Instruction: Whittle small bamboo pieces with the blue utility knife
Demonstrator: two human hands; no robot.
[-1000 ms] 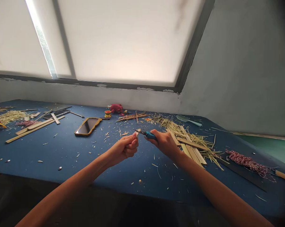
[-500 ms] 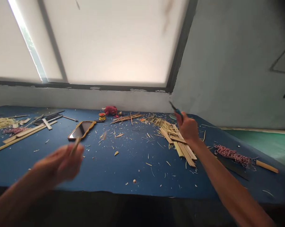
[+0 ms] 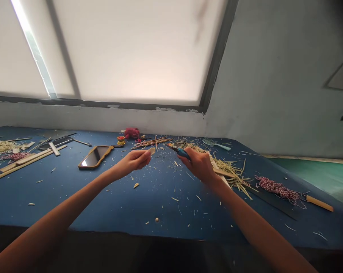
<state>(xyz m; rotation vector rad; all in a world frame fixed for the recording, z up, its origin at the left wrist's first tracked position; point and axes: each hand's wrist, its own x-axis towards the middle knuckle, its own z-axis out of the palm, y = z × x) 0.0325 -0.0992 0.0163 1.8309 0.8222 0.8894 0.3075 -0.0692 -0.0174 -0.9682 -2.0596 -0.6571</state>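
My left hand (image 3: 133, 161) is closed in a pinch on a short pale bamboo piece (image 3: 152, 151), held above the blue table (image 3: 108, 197). My right hand (image 3: 199, 166) is wrapped round a small knife with a blue handle (image 3: 182, 152), its blade pointing left toward the bamboo piece. The two hands are a short gap apart over the middle of the table. Behind my right hand lies a pile of bamboo strips and shavings (image 3: 231, 172).
A phone in a yellow case (image 3: 95, 156) lies left of the hands. Long bamboo slats (image 3: 29, 159) lie at far left. A red-and-white twine bundle (image 3: 276, 187) rests on a big dark blade with a wooden handle (image 3: 319, 203). Thin sticks (image 3: 152, 142), a pink toy (image 3: 131, 132) and a comb (image 3: 216, 144) sit by the wall.
Half a second ago my hands were flung apart, the left low and the knife raised. Both have come back together over the table's middle, knife tip near the bamboo piece.
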